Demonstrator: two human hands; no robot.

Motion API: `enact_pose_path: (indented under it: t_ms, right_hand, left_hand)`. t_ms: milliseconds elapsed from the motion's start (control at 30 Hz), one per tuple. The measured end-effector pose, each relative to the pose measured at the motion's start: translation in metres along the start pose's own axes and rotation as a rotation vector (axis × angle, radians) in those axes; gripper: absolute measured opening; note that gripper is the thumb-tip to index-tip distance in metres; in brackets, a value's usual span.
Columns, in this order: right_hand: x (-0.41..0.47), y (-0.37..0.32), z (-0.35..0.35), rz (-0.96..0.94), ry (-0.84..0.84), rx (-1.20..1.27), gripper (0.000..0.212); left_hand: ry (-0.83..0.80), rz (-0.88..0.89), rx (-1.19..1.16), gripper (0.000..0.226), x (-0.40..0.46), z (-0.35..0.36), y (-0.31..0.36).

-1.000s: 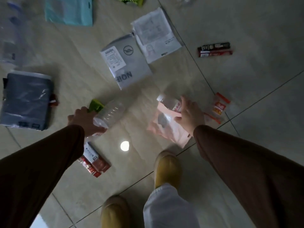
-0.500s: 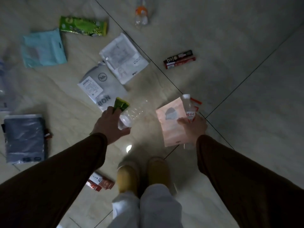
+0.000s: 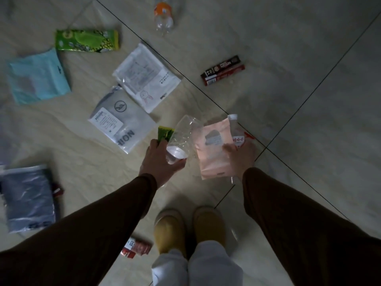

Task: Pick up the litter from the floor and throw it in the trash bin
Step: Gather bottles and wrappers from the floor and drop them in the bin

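Pale tiled floor, dimly lit and crossed by dark grout lines, seen from above with litter scattered mostly on its left half. Largest pieces lying there: a dark grey bag at the left edge, a light blue bag, a grey mailer overlapped at its upper corner by a white packet; smaller, a green wrapper, a clear bottle with an orange label, two red-and-black sachets, and red sachets just beside the yellow shoes. The left hand is closed around a clear empty bottle and a small green wrapper; the right hand grips a pink pouch, a capped bottle and, apparently, a small red wrapper. Judged progress: early; both hands are full, most litter remains down, and no trash bin is in view. The right half of the floor is open for stepping; the sachets at the feet and the packets ahead crowd the left.
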State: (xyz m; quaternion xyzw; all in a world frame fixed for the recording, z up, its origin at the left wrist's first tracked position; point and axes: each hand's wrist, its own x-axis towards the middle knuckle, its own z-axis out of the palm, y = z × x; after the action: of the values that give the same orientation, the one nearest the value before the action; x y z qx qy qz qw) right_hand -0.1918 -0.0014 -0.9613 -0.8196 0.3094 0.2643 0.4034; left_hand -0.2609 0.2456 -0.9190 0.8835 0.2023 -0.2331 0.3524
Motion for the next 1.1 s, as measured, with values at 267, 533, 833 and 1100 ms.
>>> enact_pose_path:
  t_ms: [267, 533, 833, 1100]
  right_hand:
    - [-0.079, -0.082, -0.095, -0.110, -0.122, 0.011, 0.048]
    - [-0.103, -0.193, -0.209, -0.165, -0.075, -0.029, 0.054]
    - [-0.010, -0.278, -0.318, -0.241, -0.109, -0.073, 0.059]
    - [0.040, -0.396, -0.356, -0.335, -0.114, -0.071, 0.051]
  left_hand:
    - [-0.018, -0.113, 0.022, 0.076, -0.039, -0.070, 0.081]
    - [-0.010, -0.172, -0.089, 0.077, -0.061, -0.155, 0.200]
    - [0.039, -0.283, -0.181, 0.079, -0.013, -0.161, 0.317]
    - [0.134, -0.348, -0.276, 0.080, 0.036, -0.184, 0.398]
